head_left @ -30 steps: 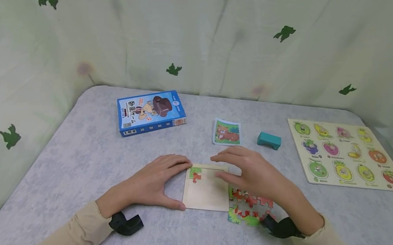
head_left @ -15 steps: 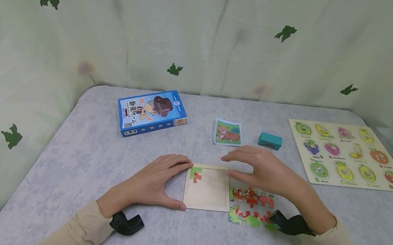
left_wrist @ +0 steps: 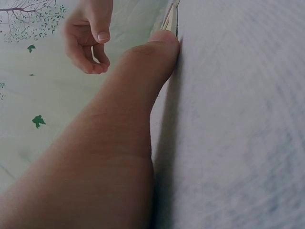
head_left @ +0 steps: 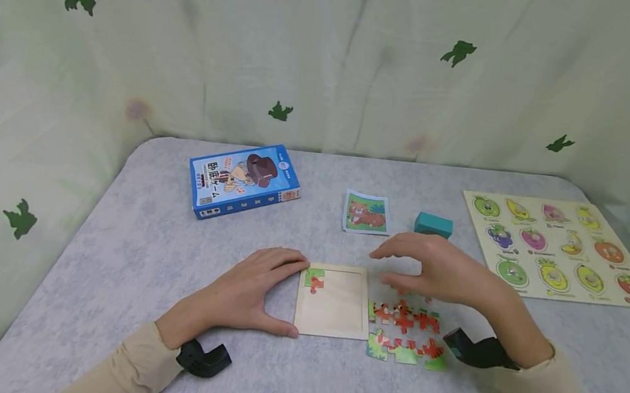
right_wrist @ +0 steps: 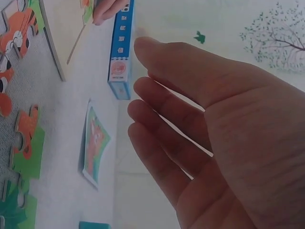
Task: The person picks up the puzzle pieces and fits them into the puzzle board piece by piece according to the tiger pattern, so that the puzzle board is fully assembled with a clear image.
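Note:
A square wooden puzzle tray (head_left: 338, 312) lies on the table with one green-and-orange jigsaw piece (head_left: 314, 279) in its upper left corner. My left hand (head_left: 246, 291) rests beside the tray, index fingertip and thumb touching its left edge. To the tray's right lie several loose jigsaw pieces (head_left: 405, 351), orange and green; some are partly hidden by the right hand. My right hand (head_left: 439, 268) hovers above the far pieces, fingers loosely bent and apart from the thumb. In the right wrist view, nothing is between those fingers (right_wrist: 167, 138).
Behind the tray lies a small tiger picture card (head_left: 366, 213), with a teal block (head_left: 434, 224) to its right. A blue game box (head_left: 245, 180) is at the back left. A fruit puzzle board (head_left: 563, 249) occupies the right side. Pale curtains (head_left: 327, 65) surround the table.
My right hand has moved right, from over the tray to above the loose pieces, uncovering more of the tray. The left hand and the placed piece have stayed put.

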`<action>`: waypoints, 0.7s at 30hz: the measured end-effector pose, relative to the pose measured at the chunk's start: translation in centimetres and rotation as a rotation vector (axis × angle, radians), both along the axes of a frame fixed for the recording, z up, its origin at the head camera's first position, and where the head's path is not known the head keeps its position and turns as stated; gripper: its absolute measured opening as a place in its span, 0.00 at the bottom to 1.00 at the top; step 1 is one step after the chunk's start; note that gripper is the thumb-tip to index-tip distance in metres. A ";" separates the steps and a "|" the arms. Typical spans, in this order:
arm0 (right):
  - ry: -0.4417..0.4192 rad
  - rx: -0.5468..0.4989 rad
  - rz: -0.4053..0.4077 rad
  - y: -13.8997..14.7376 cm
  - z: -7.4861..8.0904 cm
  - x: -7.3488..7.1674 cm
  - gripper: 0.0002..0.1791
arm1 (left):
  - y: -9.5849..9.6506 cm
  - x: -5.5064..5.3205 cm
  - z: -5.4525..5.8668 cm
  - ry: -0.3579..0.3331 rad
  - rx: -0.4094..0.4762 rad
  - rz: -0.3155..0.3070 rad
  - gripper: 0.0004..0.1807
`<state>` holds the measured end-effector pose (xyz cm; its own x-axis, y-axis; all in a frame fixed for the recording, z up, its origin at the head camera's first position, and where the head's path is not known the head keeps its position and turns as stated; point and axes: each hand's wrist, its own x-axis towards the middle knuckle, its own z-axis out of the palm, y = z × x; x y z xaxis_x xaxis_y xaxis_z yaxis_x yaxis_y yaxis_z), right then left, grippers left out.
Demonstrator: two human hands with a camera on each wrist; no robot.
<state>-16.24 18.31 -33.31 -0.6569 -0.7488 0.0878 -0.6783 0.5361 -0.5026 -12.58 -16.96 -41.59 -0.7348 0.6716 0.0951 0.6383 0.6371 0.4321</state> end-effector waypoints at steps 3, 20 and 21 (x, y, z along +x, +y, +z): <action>-0.018 -0.002 0.004 0.5 -0.2 -0.3 0.21 | 0.0 0.0 0.0 -0.001 0.000 0.003 0.59; -0.127 0.067 0.016 2.6 -0.8 -1.7 0.21 | 0.0 0.0 0.0 0.003 -0.006 0.002 0.59; -0.141 0.073 0.008 2.7 -0.8 -1.7 0.22 | 0.0 0.0 0.0 0.003 -0.006 0.002 0.59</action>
<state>-17.96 21.04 -34.14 -0.6526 -0.7554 -0.0598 -0.6084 0.5694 -0.5528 -12.57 -17.00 -41.58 -0.7356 0.6711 0.0927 0.6384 0.6409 0.4263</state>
